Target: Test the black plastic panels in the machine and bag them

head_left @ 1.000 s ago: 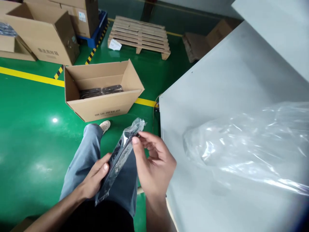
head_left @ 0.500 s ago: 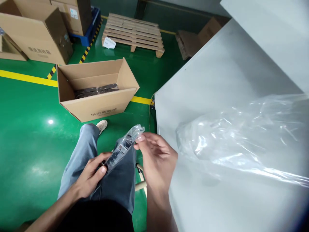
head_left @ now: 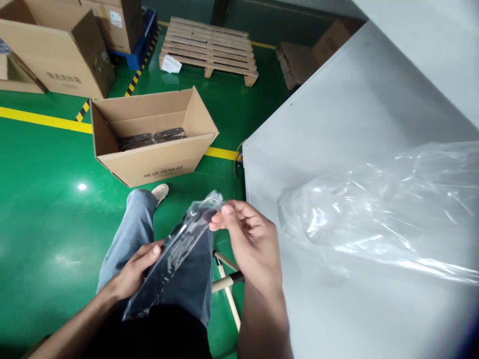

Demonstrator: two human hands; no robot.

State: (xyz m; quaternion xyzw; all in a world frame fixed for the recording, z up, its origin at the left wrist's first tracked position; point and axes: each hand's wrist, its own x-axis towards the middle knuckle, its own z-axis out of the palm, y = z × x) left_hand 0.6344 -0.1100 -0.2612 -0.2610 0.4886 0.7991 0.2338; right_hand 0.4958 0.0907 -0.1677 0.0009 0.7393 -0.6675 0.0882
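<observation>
A long, flat dark part in a clear plastic bag lies slantwise above my lap. My left hand is closed on its left edge, thumb on top. At the upper end, my right hand has its thumb and fingers pinched at the bag's crumpled edge. What exactly the dark part is, I cannot make out through the shiny plastic. Beyond my knees an open cardboard box stands on the floor, with several similar dark wrapped parts inside.
On the right, a large clear plastic bag lies spread over a grey-white surface. A wooden pallet rests on the green floor at the back. Bigger cartons stand at the upper left. A stool-like frame is beside my leg.
The bagged part has turned from a narrow side view to its broad face, and its lower end has come into sight near my body. Both hands stay on it.
</observation>
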